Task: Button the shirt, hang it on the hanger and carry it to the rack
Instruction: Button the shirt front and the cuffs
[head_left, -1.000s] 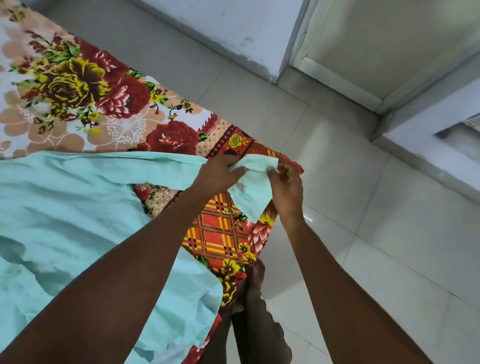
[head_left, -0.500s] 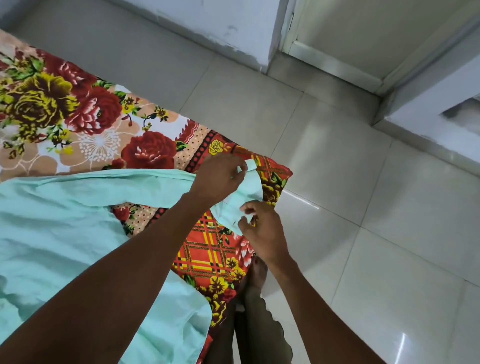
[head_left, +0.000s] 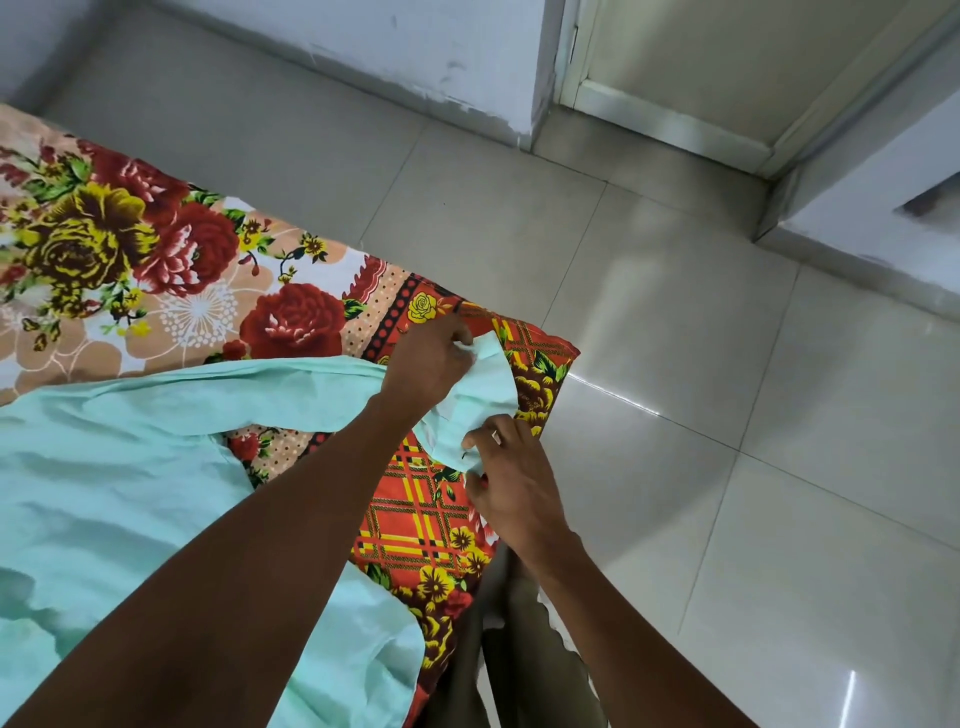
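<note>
A mint-green shirt (head_left: 119, 467) lies spread over a bed at the left, one sleeve stretched toward the bed's corner. My left hand (head_left: 428, 364) pinches the top of the sleeve cuff (head_left: 485, 395) near that corner. My right hand (head_left: 511, 480) grips the cuff's lower edge, thumb and fingers closed on the cloth. The cuff is lifted slightly off the sheet between both hands. No hanger or rack is in view.
The bed carries a floral sheet (head_left: 171, 270) with a red checked border (head_left: 415, 519). Pale floor tiles (head_left: 753, 467) spread to the right. A white wall corner (head_left: 498, 78) and a door frame (head_left: 675, 130) stand at the back. My legs (head_left: 519, 649) show beside the bed.
My right hand dropped from the cuff's upper corner to its lower edge. The cuff has come down closer to the sheet, and the camera view shifted slightly.
</note>
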